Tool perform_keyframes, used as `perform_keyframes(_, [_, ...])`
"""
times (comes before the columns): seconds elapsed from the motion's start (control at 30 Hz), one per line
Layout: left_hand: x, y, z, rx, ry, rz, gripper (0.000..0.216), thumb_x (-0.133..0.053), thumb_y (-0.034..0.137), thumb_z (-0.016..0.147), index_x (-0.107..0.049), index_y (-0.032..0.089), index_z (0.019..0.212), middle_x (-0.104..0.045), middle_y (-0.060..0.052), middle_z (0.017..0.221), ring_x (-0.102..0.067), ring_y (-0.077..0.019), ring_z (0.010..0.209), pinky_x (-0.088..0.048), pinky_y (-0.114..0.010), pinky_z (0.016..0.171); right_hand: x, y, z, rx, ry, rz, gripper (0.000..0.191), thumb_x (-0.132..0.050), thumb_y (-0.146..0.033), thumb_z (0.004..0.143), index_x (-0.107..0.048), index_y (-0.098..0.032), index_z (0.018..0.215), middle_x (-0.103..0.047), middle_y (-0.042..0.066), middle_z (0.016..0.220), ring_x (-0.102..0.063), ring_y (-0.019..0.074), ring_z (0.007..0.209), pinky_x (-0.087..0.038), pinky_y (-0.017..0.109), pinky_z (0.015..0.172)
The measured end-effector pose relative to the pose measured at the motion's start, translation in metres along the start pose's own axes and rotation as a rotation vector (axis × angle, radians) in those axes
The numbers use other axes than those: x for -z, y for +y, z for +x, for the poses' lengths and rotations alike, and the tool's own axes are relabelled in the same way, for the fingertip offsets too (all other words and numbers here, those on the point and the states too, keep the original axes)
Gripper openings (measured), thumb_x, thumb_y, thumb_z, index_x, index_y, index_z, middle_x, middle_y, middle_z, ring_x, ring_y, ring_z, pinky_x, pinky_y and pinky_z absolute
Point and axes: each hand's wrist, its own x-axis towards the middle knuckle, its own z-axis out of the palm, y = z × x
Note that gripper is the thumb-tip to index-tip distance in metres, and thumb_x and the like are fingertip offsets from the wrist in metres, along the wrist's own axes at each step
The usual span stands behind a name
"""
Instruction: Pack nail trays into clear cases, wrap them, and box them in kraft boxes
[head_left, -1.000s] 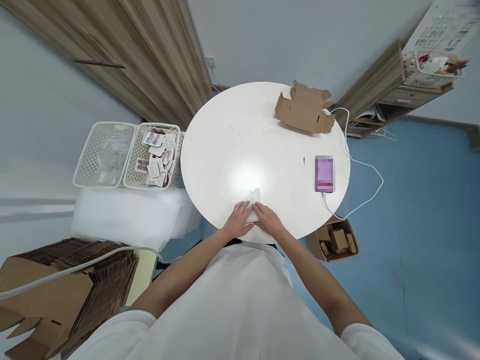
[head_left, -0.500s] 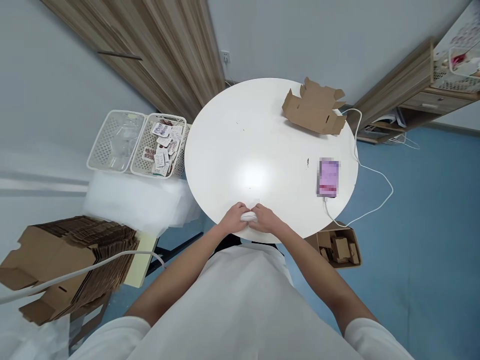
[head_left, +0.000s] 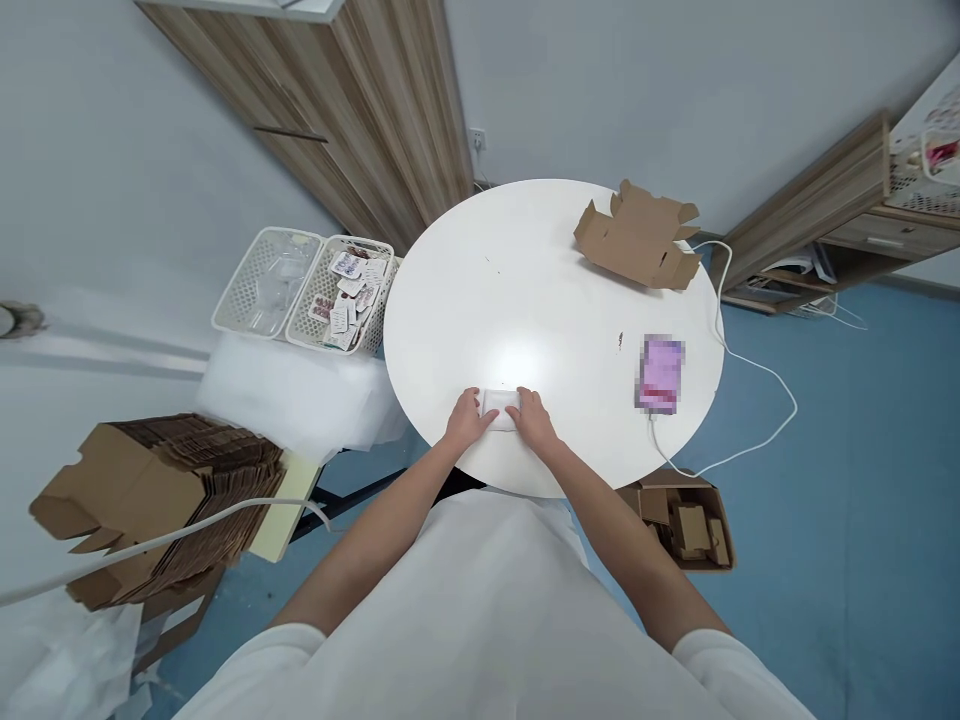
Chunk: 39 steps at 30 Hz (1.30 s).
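A small white folded packet lies on the round white table near its front edge. My left hand grips the packet's left side and my right hand grips its right side, fingers curled over it. Both hands press it against the tabletop. A folded brown cardboard box lies at the table's far right. A phone with a white cable lies at the right.
Two white baskets stand left of the table, one with small packets in it, on white foam sheet. Flat cardboard boxes are stacked at the lower left. A carton of cardboard bits sits on the blue floor to the right.
The white piece, loosely held one second ago, has been folded into a compact rectangle. Both hands have moved slightly forward on the table with it.
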Motion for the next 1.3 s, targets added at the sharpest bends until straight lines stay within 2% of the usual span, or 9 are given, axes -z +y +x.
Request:
perform_keyframes(0.1, [-0.007, -0.003, -0.003, -0.002, 0.063, -0.017, 0.051, -0.057, 0.043, 0.071, -0.042, 0.017, 0.113, -0.052, -0.008, 0.1, -0.054, -0.0141, 0.075, -0.043, -0.028, 0.067, -0.01, 0.002, -0.007, 0.004, 0.083, 0.081, 0.048, -0.038, -0.034, 0.083, -0.029, -0.02, 0.128, -0.043, 0.011, 0.117, -0.05, 0.0225, 0.098, -0.041, 0.034, 0.078])
perform_keyframes(0.27, [-0.009, -0.004, -0.002, -0.057, 0.059, -0.073, 0.042, -0.054, 0.036, 0.074, -0.045, 0.019, 0.111, -0.051, -0.006, 0.097, -0.051, -0.0114, 0.069, -0.044, -0.028, 0.067, -0.01, 0.012, -0.019, -0.036, 0.152, 0.245, 0.053, -0.035, -0.042, 0.082, -0.029, -0.018, 0.129, -0.045, 0.011, 0.114, -0.05, 0.02, 0.096, -0.042, 0.033, 0.078])
perform_keyframes(0.47, [-0.006, 0.0, -0.002, -0.056, 0.038, -0.082, 0.043, -0.055, 0.034, 0.074, -0.045, 0.018, 0.112, -0.051, -0.006, 0.095, -0.051, -0.0134, 0.072, -0.044, -0.03, 0.07, -0.014, 0.015, -0.027, -0.133, 0.163, 0.288, 0.043, -0.048, -0.048, 0.072, -0.048, -0.02, 0.106, -0.055, 0.004, 0.092, -0.054, 0.0189, 0.079, -0.042, 0.032, 0.068])
perform_keyframes(0.63, [-0.01, -0.007, -0.013, -0.005, 0.086, -0.153, 0.048, -0.055, 0.036, 0.074, -0.043, 0.019, 0.117, -0.048, -0.008, 0.101, -0.051, -0.0129, 0.071, -0.046, -0.032, 0.071, -0.029, 0.007, -0.025, -0.205, 0.207, 0.429, 0.034, -0.052, -0.039, 0.069, -0.046, -0.021, 0.098, -0.054, 0.001, 0.088, -0.054, 0.0131, 0.06, -0.044, 0.029, 0.058])
perform_keyframes(0.8, [-0.008, -0.02, -0.012, -0.006, 0.025, -0.325, 0.042, -0.056, 0.025, 0.073, -0.046, 0.019, 0.114, -0.051, -0.003, 0.089, -0.051, -0.0092, 0.065, -0.047, -0.028, 0.068, -0.038, -0.004, -0.024, -0.271, 0.247, 0.573, 0.031, -0.053, -0.037, 0.069, -0.045, -0.021, 0.094, -0.052, 0.002, 0.092, -0.055, 0.0103, 0.055, -0.046, 0.028, 0.056])
perform_keyframes(0.97, [0.018, -0.034, 0.015, -0.064, 0.058, -0.394, 0.038, -0.055, 0.02, 0.072, -0.049, 0.019, 0.11, -0.054, -0.005, 0.092, -0.053, -0.0115, 0.072, -0.05, -0.028, 0.068, -0.049, -0.033, 0.0, -0.292, 0.268, 0.647, 0.033, -0.055, -0.036, 0.068, -0.045, -0.021, 0.096, -0.052, 0.004, 0.098, -0.059, 0.0114, 0.061, -0.049, 0.029, 0.061])
perform_keyframes(1.13, [0.065, -0.058, 0.054, -0.052, 0.143, -0.414, 0.035, -0.055, 0.022, 0.074, -0.05, 0.018, 0.109, -0.055, -0.007, 0.1, -0.055, -0.0148, 0.084, -0.051, -0.031, 0.076, -0.065, -0.084, 0.055, -0.25, 0.238, 0.622, 0.034, -0.053, -0.037, 0.071, -0.045, -0.021, 0.099, -0.054, 0.006, 0.102, -0.061, 0.0126, 0.068, -0.051, 0.03, 0.067])
perform_keyframes(1.3, [0.113, -0.08, 0.102, -0.105, 0.251, -0.395, 0.035, -0.049, 0.02, 0.077, -0.052, 0.016, 0.112, -0.055, -0.009, 0.105, -0.056, -0.0151, 0.09, -0.049, -0.031, 0.083, -0.082, -0.136, 0.112, -0.166, 0.236, 0.679, 0.03, -0.05, -0.036, 0.074, -0.046, -0.02, 0.099, -0.055, 0.006, 0.105, -0.061, 0.0123, 0.074, -0.051, 0.03, 0.072])
